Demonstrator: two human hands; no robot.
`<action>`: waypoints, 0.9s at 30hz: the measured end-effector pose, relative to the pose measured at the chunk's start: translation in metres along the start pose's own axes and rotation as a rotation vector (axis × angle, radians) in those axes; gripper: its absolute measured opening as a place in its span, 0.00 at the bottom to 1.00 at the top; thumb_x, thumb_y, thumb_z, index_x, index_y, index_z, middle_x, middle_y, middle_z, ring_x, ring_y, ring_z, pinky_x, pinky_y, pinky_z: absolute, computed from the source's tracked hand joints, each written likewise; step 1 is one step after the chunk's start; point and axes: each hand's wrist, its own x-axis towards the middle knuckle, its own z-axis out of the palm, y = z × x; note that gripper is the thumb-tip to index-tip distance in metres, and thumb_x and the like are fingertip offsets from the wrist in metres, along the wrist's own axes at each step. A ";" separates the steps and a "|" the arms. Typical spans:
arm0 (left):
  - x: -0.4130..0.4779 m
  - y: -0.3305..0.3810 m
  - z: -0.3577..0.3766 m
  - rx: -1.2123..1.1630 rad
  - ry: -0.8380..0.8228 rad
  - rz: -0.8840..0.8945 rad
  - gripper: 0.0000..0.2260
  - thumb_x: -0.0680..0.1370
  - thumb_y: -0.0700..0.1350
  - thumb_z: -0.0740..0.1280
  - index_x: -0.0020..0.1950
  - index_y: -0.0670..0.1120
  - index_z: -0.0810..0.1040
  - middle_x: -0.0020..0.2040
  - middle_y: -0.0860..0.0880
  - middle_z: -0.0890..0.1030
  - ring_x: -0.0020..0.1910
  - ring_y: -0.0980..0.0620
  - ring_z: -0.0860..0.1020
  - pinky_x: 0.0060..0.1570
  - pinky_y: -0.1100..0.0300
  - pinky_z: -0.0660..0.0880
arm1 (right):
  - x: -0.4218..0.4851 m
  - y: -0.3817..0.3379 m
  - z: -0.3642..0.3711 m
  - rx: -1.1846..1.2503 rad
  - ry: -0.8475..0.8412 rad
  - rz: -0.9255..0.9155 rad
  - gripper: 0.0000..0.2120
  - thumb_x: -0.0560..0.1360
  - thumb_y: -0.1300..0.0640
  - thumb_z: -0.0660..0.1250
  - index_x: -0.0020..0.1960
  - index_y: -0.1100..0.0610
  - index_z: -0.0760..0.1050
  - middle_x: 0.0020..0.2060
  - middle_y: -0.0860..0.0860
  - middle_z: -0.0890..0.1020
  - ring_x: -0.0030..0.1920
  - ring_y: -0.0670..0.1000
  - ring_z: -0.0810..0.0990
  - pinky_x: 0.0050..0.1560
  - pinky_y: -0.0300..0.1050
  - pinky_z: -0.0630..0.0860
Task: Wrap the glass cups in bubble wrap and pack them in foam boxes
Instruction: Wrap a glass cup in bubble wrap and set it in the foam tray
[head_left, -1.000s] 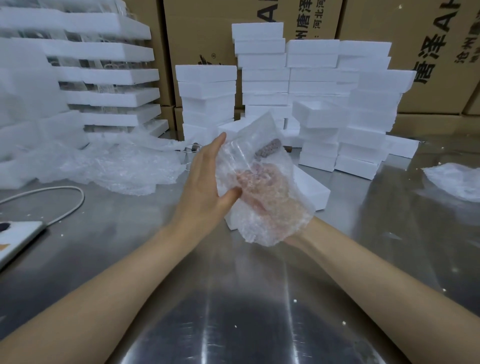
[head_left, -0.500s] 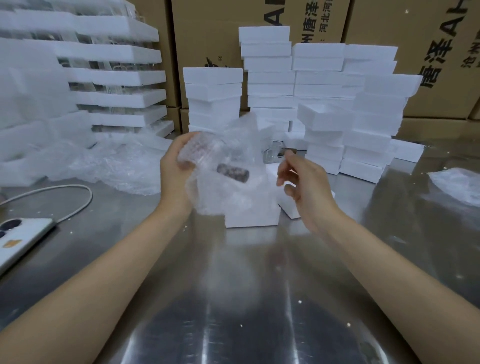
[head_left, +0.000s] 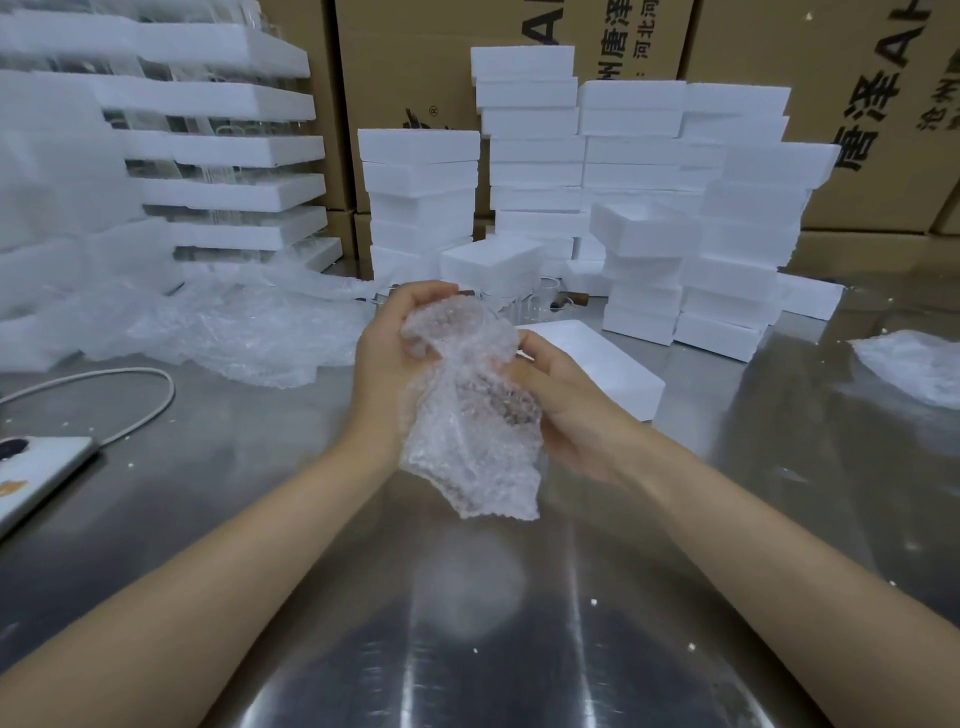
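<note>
A glass cup bundled in bubble wrap (head_left: 467, 395) is held above the steel table between both hands. My left hand (head_left: 387, 358) grips its upper left side, fingers curled over the top. My right hand (head_left: 566, 400) holds its right side. The cup itself is mostly hidden by the wrap, whose loose tail hangs down. A white foam box (head_left: 608, 358) lies on the table just behind my right hand. More glass cups with wooden handles (head_left: 545, 301) stand behind it.
Stacks of white foam boxes (head_left: 644, 208) fill the back of the table before brown cartons (head_left: 852, 104). Loose bubble wrap (head_left: 228, 332) lies at left, another piece (head_left: 914, 364) at right. A phone (head_left: 36, 478) with a white cable (head_left: 130, 410) sits at the left edge.
My right hand, apart from the bundle half a second ago, has come back onto its right side. The wrapped cup has been turned and now sits lower, between both hands.
</note>
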 end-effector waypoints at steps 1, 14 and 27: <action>-0.002 0.001 0.001 0.048 -0.009 0.028 0.17 0.66 0.40 0.68 0.53 0.52 0.76 0.50 0.59 0.80 0.52 0.58 0.79 0.54 0.59 0.76 | 0.000 0.001 0.000 0.017 -0.015 0.022 0.19 0.69 0.54 0.74 0.56 0.57 0.72 0.44 0.50 0.83 0.43 0.49 0.83 0.45 0.45 0.80; 0.013 -0.003 -0.008 0.077 -0.299 -0.294 0.29 0.64 0.74 0.62 0.61 0.64 0.72 0.60 0.60 0.76 0.57 0.58 0.79 0.54 0.53 0.76 | 0.005 -0.008 -0.020 0.632 0.310 -0.183 0.27 0.75 0.61 0.66 0.71 0.61 0.63 0.63 0.60 0.77 0.49 0.54 0.80 0.50 0.43 0.80; 0.013 0.005 -0.015 -0.346 -0.046 -0.391 0.09 0.78 0.35 0.64 0.58 0.40 0.75 0.46 0.46 0.81 0.43 0.51 0.80 0.48 0.59 0.78 | 0.002 -0.003 -0.009 0.010 0.142 -0.172 0.33 0.66 0.60 0.72 0.68 0.52 0.65 0.65 0.54 0.73 0.55 0.56 0.80 0.45 0.45 0.80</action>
